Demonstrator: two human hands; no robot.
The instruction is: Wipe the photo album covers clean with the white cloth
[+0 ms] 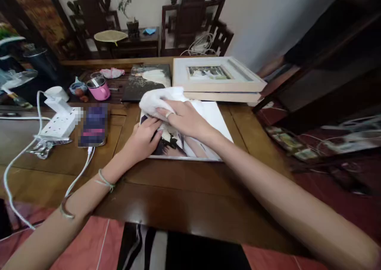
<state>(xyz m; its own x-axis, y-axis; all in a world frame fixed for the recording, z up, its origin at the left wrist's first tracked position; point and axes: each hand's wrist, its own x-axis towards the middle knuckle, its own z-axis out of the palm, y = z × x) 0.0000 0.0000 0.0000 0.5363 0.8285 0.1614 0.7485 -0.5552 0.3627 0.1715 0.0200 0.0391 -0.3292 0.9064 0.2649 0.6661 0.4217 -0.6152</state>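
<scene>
A photo panel (pixel 218 121) with a printed picture and a large white area lies flat on the wooden table. My right hand (pixel 186 119), with a ring on one finger, is closed on a bunched white cloth (pixel 153 99) and presses it on the panel's upper left part. My left hand (pixel 144 138) rests over the panel's left edge with fingers spread and thumb apart, just below the cloth. It wears a thin cord bracelet and a metal bangle. Both forearms and the cloth hide part of the picture.
Behind the panel are stacked white picture frames (pixel 250 79) and a dark photo panel (pixel 127 88). To the left are a pink mug (pixel 99 89), a phone (pixel 94 125) on a cable and a power strip (pixel 61 123). Another person's arm (pixel 269 67) shows at right.
</scene>
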